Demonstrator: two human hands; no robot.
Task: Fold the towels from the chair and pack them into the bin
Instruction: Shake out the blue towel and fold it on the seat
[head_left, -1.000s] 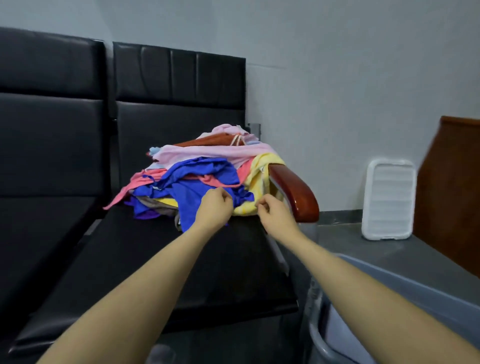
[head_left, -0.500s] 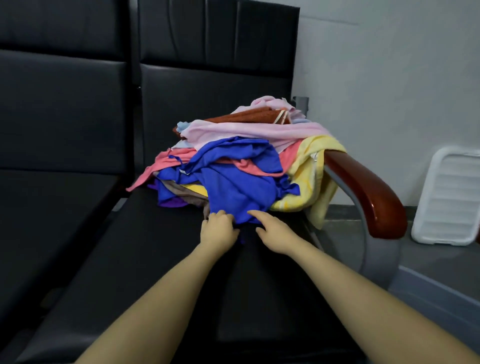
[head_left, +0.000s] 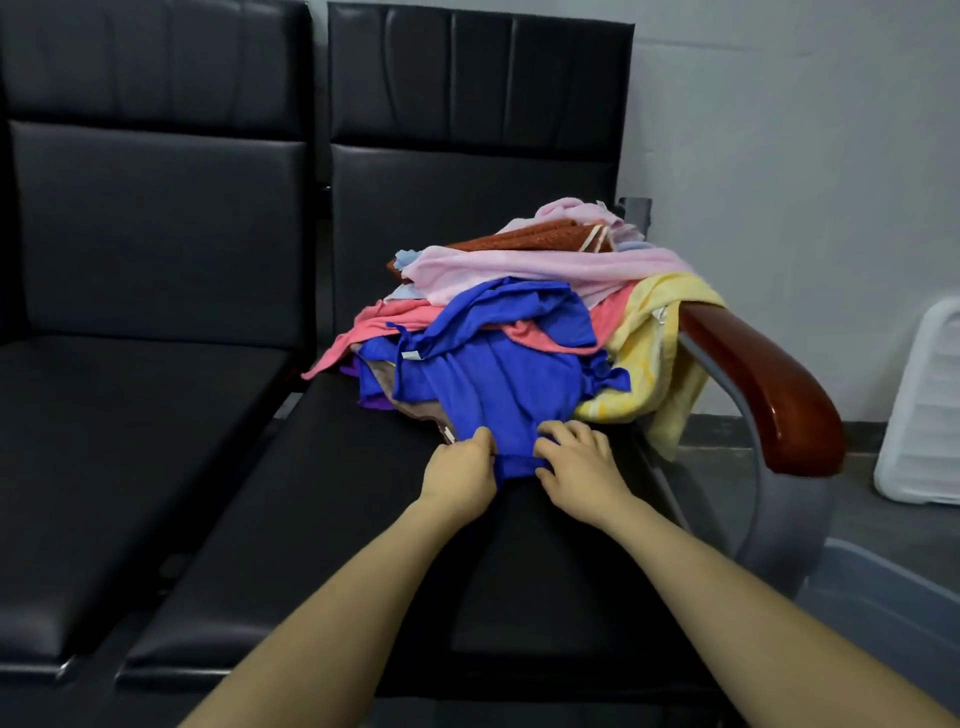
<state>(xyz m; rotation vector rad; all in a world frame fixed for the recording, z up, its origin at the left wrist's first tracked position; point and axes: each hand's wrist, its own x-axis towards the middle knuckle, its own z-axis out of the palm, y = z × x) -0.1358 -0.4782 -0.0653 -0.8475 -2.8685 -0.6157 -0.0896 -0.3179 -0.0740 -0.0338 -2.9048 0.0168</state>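
A heap of towels (head_left: 540, 270) in pink, rust, coral, yellow and blue lies on the black chair seat (head_left: 322, 499) against the right armrest. A blue towel (head_left: 488, 374) spills down the front of the heap. My left hand (head_left: 460, 475) pinches its lower edge on the left side. Beside it, my right hand (head_left: 582, 470) holds the same edge with curled fingers. The two hands are almost touching. A grey bin (head_left: 883, 603) shows only its rim at the lower right.
A red-brown wooden armrest (head_left: 763, 384) on a grey metal frame curves along the chair's right side. A second black seat (head_left: 119, 441) stands to the left. A white ribbed lid (head_left: 924, 415) leans against the wall at the right.
Both hands have moved down from the heap's front toward me, drawing the blue towel's edge onto the seat. The view has shifted left and down, so the bin shows less.
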